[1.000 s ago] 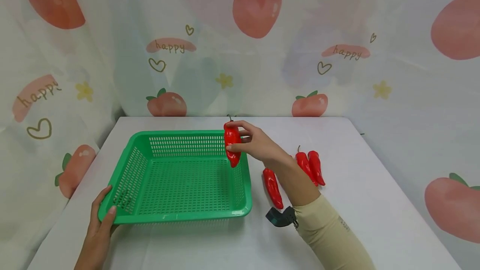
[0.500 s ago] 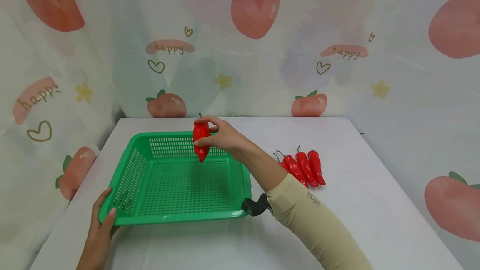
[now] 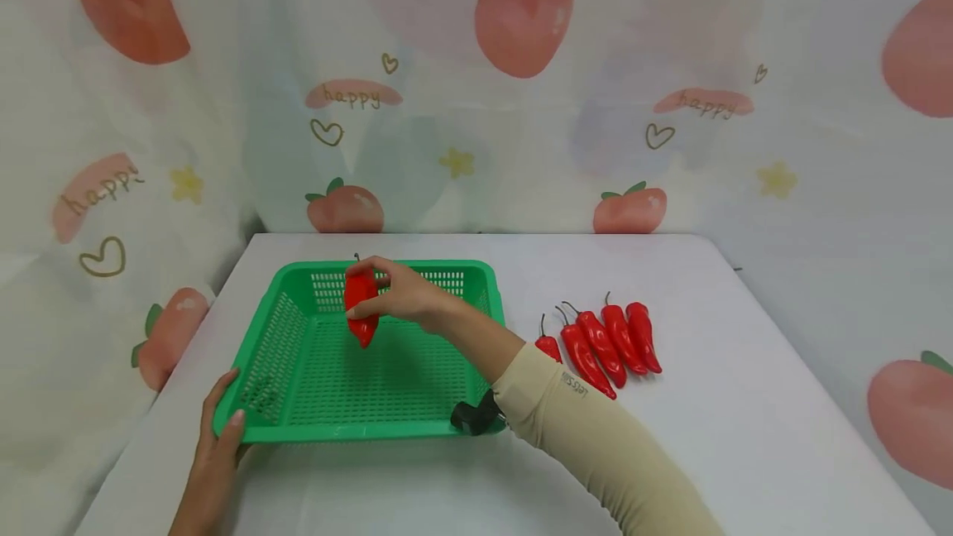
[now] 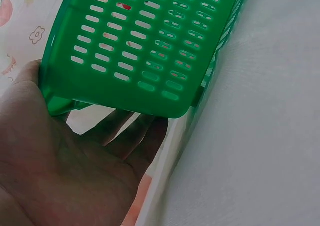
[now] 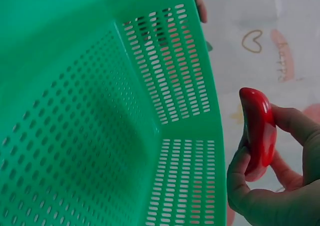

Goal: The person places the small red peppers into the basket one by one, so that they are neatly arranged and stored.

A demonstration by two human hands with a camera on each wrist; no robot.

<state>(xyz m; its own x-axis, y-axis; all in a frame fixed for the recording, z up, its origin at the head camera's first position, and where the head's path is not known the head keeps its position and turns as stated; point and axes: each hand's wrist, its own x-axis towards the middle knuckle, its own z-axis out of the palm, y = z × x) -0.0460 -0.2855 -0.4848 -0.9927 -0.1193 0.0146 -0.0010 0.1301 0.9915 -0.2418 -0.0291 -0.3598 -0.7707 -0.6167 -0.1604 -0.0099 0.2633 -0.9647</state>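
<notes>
A red chili pepper (image 3: 361,301) with a dark stem is pinched upright between the thumb and fingers of my right hand (image 3: 402,294), over the back part of a green plastic basket (image 3: 357,434). In the right wrist view the glossy pepper (image 5: 261,131) shows beside the basket's wall (image 5: 192,186), fingers on both its sides. My left hand (image 3: 217,453) grips the basket's front left corner, thumb on the rim. From the left wrist, that hand (image 4: 75,156) has its fingers under the basket corner (image 4: 120,85).
Several red chili peppers (image 3: 601,346) lie in a row on the white table (image 3: 744,404), right of the basket. The right sleeve (image 3: 596,428) hides part of the nearest one. A black wrist strap piece (image 3: 475,416) overlaps the basket's front right corner. A printed curtain (image 3: 566,139) stands behind.
My right hand has carried the chili pepper leftward from the basket's right rim to over its inside, lowering slightly at the end. The left hand keeps its grip on the corner.
</notes>
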